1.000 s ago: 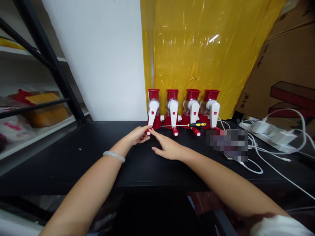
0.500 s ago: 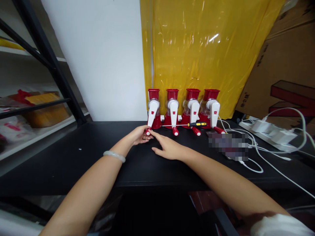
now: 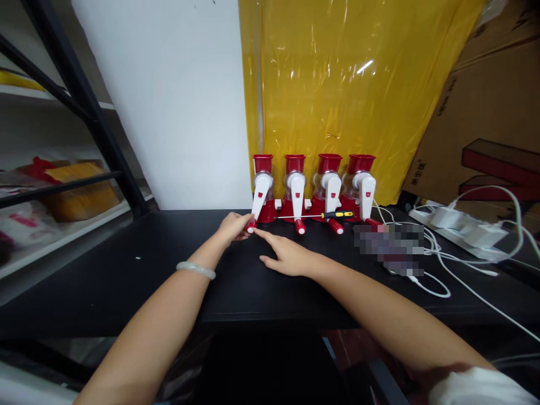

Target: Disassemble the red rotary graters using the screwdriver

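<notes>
Several red and white hand-crank grinders stand in a row at the back of the black table (image 3: pixel 126 270). My left hand (image 3: pixel 232 228) is closed round the red knob of the crank on the leftmost grinder (image 3: pixel 262 188). My right hand (image 3: pixel 287 254) lies flat on the table just right of that knob, fingers stretched out and holding nothing. A screwdriver (image 3: pixel 320 215) with a yellow and black handle lies in front of the middle grinders (image 3: pixel 296 188).
White cables (image 3: pixel 439 264) and a power strip (image 3: pixel 464 228) lie at the right of the table. Cardboard boxes (image 3: pixel 485 124) stand behind them. A yellow plastic sheet (image 3: pixel 337 84) hangs at the back. A black metal shelf (image 3: pixel 76 101) holds packets at the left.
My left hand has shifted slightly left and back with the crank knob, swinging the leftmost grinder's handle a little. My right hand has stayed flat on the table.
</notes>
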A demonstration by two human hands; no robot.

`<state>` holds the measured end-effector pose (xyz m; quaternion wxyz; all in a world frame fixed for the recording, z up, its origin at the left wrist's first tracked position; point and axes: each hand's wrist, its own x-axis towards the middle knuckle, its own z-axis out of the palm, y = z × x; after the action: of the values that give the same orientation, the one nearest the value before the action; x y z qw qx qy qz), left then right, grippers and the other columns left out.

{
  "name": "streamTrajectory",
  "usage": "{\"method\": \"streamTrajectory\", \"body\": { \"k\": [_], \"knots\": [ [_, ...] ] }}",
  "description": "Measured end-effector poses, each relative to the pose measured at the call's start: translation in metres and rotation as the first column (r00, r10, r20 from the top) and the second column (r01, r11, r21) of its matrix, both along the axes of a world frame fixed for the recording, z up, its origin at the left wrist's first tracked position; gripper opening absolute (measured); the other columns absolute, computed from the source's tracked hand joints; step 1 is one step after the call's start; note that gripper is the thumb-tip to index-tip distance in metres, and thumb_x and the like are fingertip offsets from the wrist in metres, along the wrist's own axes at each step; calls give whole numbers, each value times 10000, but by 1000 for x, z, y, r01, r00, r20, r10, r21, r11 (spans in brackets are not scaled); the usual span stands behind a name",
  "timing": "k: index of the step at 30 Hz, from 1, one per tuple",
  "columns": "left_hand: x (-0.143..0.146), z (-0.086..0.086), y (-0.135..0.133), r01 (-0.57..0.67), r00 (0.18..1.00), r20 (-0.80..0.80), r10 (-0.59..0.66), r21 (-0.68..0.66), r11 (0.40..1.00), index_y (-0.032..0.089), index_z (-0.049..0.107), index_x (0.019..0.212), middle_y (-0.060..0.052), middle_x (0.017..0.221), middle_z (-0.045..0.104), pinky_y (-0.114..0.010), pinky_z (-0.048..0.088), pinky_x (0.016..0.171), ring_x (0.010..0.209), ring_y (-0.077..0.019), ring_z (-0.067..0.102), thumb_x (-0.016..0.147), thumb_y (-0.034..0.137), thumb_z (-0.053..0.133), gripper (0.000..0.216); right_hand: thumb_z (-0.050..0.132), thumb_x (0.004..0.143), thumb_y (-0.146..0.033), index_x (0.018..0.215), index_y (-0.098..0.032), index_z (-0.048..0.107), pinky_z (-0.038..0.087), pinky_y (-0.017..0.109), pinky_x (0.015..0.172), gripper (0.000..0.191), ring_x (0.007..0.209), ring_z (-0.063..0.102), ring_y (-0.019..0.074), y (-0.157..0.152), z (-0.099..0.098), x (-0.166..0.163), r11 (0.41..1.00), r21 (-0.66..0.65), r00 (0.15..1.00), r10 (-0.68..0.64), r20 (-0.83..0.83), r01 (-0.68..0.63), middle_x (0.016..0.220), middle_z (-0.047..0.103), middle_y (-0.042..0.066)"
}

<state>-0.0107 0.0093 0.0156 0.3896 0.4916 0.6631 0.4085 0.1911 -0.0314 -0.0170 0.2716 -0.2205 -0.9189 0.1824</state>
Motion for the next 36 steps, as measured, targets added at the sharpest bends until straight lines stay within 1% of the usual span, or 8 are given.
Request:
{"method": "streamTrajectory", "body": {
  "k": [3, 6, 11, 14, 17, 22, 27, 36],
  "knots": [
    [-5, -1, 3, -82, 975, -183, 124, 222, 972, 167, 525, 1015, -70, 783, 681, -321, 549, 631, 669, -201, 676, 769, 473, 687, 425, 562, 893, -307, 1539, -149, 275, 415, 466, 1126, 724, 1373, 477, 265, 0, -1, 0, 1000, 11, 1000, -12, -4, 12, 1517, 439, 175],
    [-2, 0, 4, -61, 919, -329, 219, 431, 900, 165, 481, 1119, -116, 988, 688, -376, 543, 819, 875, -236, 696, 781, 480, 673, 500, 562, 890, -311, 1521, -141, 315, 406, 459, 1135, 699, 1375, 476, 260, 1, -3, -1, 999, 28, 1000, -17, -5, 17, 1511, 449, 172],
    [22, 23, 9, 33, 857, -440, 267, 565, 825, 126, 355, 1315, -232, 1370, 503, -429, 423, 1059, 1311, -315, 500, 762, 439, 717, 732, 549, 899, -312, 1477, -102, 399, 424, 440, 1115, 633, 1336, 517, 259, 2, -3, -3, 999, 38, 1000, -16, 22, 15, 1449, 518, 188],
    [43, 47, 22, 79, 814, -507, 282, 579, 812, 92, 261, 1396, -267, 1448, 412, -453, 315, 1147, 1400, -359, 384, 721, 404, 774, 904, 542, 905, -301, 1399, -103, 511, 441, 413, 1092, 533, 1268, 571, 249, 2, -3, -4, 998, 56, 999, -4, 35, 2, 1362, 600, 168],
    [64, 65, 39, 13, 829, -475, 294, 541, 841, 109, 208, 1430, -277, 1443, 403, -460, 356, 1110, 1374, -374, 417, 704, 414, 799, 985, 545, 907, -287, 1313, -118, 594, 477, 397, 1040, 442, 1179, 622, 235, 2, -2, -5, 997, 76, 998, 9, 57, -13, 1256, 668, 147],
    [83, 65, 59, -130, 830, -433, 352, 463, 877, 136, 211, 1432, -270, 1408, 426, -458, 459, 991, 1243, -387, 552, 713, 360, 805, 959, 535, 917, -273, 1237, -110, 643, 484, 383, 1014, 375, 1130, 632, 228, 6, -3, -5, 991, 128, 998, 20, 54, -27, 1184, 698, 140],
    [73, 59, 64, -136, 794, -462, 395, 498, 857, 174, 224, 1429, -242, 1391, 459, -442, 474, 967, 1224, -377, 580, 752, 379, 785, 903, 539, 915, -266, 1208, -124, 658, 495, 361, 985, 347, 1082, 652, 210, 9, -4, -6, 992, 125, 998, 24, 54, -30, 1149, 711, 122],
    [28, 77, 72, -26, 754, -586, 295, 423, 906, 133, 375, 1329, -237, 1296, 586, -405, 478, 955, 1212, -352, 590, 662, 419, 836, 860, 537, 911, -253, 1187, -100, 679, 490, 374, 976, 346, 1049, 656, 224, 12, -5, -5, 993, 117, 999, 20, 28, -23, 1097, 719, 138]
  ]
}}
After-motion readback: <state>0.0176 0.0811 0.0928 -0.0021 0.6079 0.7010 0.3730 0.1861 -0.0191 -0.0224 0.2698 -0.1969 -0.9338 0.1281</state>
